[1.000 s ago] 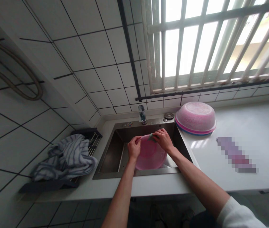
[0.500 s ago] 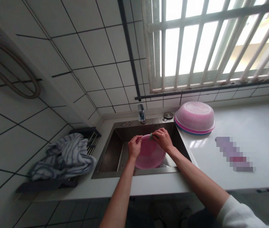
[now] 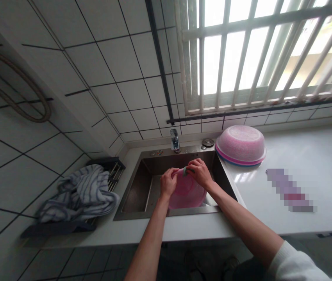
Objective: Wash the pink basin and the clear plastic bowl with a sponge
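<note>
Item: pink basin in sink, btwn both hands. L hand clamped on left rim. R hand pinches green sponge against far rim. Sponge nearer R hand, touching basin.

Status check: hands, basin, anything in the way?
Left hand gripping pink basin rim, in sink. Right hand pressing green sponge on basin's far edge. Nothing blocking either hand.
</note>
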Motion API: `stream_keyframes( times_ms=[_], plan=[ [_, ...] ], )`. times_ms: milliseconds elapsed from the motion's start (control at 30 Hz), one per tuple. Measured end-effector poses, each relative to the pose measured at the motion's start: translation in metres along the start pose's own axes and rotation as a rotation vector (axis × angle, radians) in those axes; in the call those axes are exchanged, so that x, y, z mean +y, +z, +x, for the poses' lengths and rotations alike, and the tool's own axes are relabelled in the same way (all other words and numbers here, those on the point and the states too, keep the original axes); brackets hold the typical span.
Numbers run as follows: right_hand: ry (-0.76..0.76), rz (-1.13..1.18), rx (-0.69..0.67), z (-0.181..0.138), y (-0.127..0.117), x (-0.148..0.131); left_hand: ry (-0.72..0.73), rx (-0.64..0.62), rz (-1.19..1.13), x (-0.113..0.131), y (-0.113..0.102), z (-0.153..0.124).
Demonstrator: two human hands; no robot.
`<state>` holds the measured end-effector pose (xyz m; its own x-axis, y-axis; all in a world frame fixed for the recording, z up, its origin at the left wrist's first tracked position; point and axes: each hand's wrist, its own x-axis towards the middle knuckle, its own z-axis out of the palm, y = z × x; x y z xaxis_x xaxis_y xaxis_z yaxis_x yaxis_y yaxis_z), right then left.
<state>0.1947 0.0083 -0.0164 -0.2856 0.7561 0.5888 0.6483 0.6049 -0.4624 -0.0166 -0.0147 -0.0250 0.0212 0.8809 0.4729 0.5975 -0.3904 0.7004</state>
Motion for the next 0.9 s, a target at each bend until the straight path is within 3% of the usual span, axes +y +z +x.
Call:
stream_keyframes(
  times_ms=[100, 300, 500, 700, 900],
  plan=[
    [-0.044, 0.070, -0.015, 0.001, 0.002, -0.003, 0.003, -0.031, -0.056, 0.001, 0.000, 0.000],
    [0.076, 0.108, 0.081, 0.000, -0.004, 0.015, -0.059, 0.095, -0.039, -0.004, -0.008, 0.003],
    [-0.035, 0.114, -0.028, 0.000, -0.001, -0.001, -0.017, -0.039, -0.119, 0.002, 0.000, 0.000],
    [0.036, 0.057, 0.029, 0.001, -0.003, 0.009, -0.067, 0.074, -0.046, -0.003, -0.006, 0.001],
    [-0.058, 0.036, -0.031, 0.001, 0.001, -0.004, 0.004, -0.048, -0.095, 0.004, 0.000, 0.000]
  ],
)
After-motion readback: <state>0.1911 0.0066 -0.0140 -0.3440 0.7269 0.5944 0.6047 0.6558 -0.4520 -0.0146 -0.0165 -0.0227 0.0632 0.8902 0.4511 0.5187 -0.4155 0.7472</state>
